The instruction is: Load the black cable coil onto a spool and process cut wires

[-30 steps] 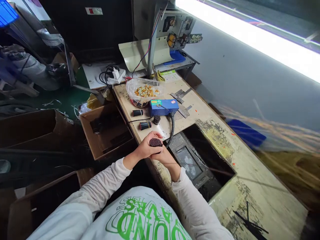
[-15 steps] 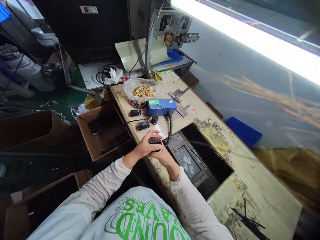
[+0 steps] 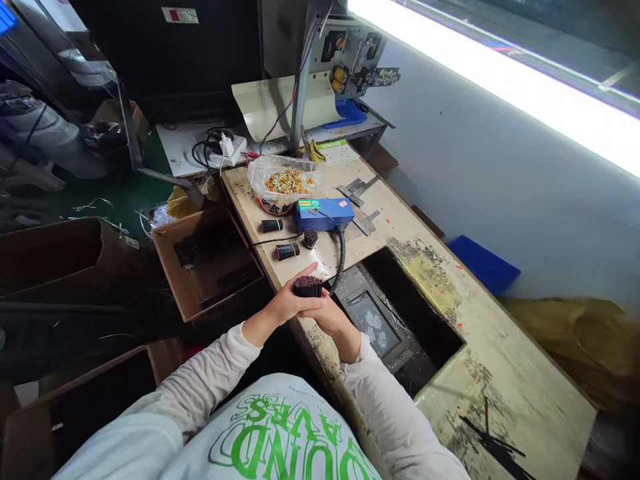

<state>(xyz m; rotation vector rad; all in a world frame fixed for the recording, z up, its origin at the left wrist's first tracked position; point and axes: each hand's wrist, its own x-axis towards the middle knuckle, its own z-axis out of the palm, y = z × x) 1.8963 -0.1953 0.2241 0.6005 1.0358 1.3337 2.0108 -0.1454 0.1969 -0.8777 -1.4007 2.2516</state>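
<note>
A bundle of thin black wires (image 3: 309,287), cut ends facing up, stands between my two hands over the table's near edge. My left hand (image 3: 286,305) grips it from the left, index finger stretched out behind it and thumb across the front. Against its lower right side is my right hand (image 3: 331,316), its fingers closed around the bundle and partly hidden. Just beyond lie two banded bundles of black wires, the nearer bundle (image 3: 287,251) and the farther bundle (image 3: 272,226). A third bundle (image 3: 311,239) stands upright beside a blue box-shaped device (image 3: 325,214).
A plastic bag of small yellowish parts (image 3: 287,180) sits behind the device. Metal calipers (image 3: 357,191) lie to its right. A recess (image 3: 420,313) is cut into the table on the right. Open cardboard boxes (image 3: 170,267) stand at left; loose black strips (image 3: 493,443) lie at lower right.
The bundle in my hands has shifted slightly left and stands taller in view. My left fingers have straightened behind it, and the left thumb now crosses its front.
</note>
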